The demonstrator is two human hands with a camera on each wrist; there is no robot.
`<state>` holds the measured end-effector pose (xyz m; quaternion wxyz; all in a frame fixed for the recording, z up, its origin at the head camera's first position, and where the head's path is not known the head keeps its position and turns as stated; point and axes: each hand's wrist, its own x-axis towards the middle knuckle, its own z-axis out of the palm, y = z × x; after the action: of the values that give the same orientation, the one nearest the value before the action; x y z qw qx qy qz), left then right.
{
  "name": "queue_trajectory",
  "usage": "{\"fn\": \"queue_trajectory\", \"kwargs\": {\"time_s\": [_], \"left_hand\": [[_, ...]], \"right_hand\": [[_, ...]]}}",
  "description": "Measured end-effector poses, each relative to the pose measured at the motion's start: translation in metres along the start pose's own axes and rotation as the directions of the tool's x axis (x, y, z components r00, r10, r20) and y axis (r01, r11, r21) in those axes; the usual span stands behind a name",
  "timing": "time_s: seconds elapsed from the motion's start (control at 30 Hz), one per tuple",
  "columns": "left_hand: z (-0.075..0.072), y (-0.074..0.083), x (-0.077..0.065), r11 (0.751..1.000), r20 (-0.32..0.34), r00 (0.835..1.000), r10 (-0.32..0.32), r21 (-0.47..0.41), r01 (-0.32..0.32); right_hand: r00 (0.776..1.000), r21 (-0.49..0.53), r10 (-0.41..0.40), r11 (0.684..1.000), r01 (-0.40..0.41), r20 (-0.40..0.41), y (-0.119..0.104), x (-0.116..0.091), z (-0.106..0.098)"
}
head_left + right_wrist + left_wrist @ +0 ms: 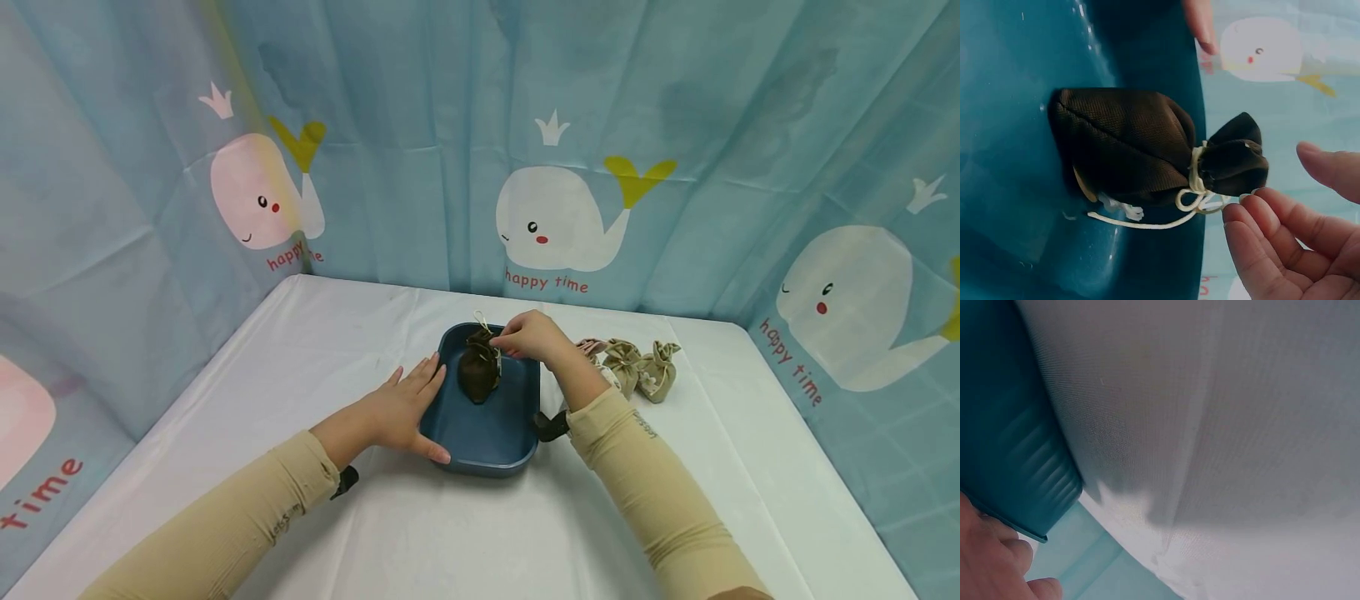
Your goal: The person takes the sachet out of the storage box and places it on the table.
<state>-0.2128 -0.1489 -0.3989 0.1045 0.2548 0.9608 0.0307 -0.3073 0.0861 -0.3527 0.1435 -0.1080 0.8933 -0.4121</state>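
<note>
A dark brown drawstring pouch (478, 373) sits inside a blue plastic basin (480, 463), its gathered neck tied with a cream cord (1196, 170). My right hand (534, 335) is over the basin's far right part, beside the pouch's neck. In the right wrist view its fingertips (1254, 206) meet the cord and neck edge, while the thumb stands apart from the pouch. My left hand (401, 410) rests on the basin's left rim with fingers spread and straight. The left wrist view shows part of that hand (997, 562) against the basin's ribbed side (1022, 444).
Several small pouches stand right of the basin on the white-covered table (360, 533): two beige ones (657, 372) and a pinkish one (589, 347), partly hidden by my right arm. Behind hangs a blue curtain (390, 167) with whale prints.
</note>
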Motion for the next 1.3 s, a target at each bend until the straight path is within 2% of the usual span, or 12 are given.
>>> {"fn": "queue_trajectory", "kwargs": {"time_s": [0.3,0.47,0.83,1.3], "left_hand": [[0.001,0.000,0.000,1.000,-0.005,1.000,-0.001,0.009,0.002],[0.002,0.000,0.001,1.000,-0.012,1.000,0.002,0.008,-0.002],[0.000,0.001,0.000,1.000,-0.009,1.000,-0.002,0.017,0.002],[-0.001,0.001,-0.002,0.999,-0.009,1.000,0.020,-0.027,-0.021]], "right_hand": [[0.999,-0.122,0.042,0.992,-0.039,0.020,-0.001,0.009,0.009],[0.999,-0.161,0.037,0.986,-0.033,0.026,-0.002,0.012,0.013],[1.000,-0.156,0.004,0.988,0.000,0.027,-0.003,0.010,0.013],[0.997,-0.179,-0.052,0.983,0.041,-0.056,-0.009,0.008,0.004]]}}
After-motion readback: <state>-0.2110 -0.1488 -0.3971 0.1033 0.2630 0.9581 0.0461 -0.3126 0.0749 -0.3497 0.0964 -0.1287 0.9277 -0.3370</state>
